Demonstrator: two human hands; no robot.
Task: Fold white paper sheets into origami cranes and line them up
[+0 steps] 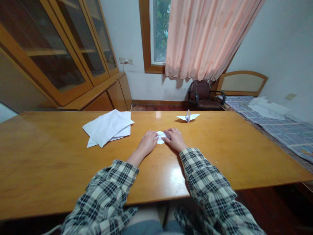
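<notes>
Folded paper: small, white, plain. Lies low on tabletop, about flat, well in from near edge. Visible part roughly six-sided, longer corners pointing away from and toward person. Thin dark fold line crosses upper part; exact layers too small to tell. Left side covered by fingers of left hand, right side by fingers of right hand, both touching; full outline hidden beneath them.

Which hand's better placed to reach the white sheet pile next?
Likely the left: the left hand is nearer the sheet pile, which lies to its left. The right hand is farther, nearer the paper crane. Both are at the folded paper, so neither looks free.
</notes>
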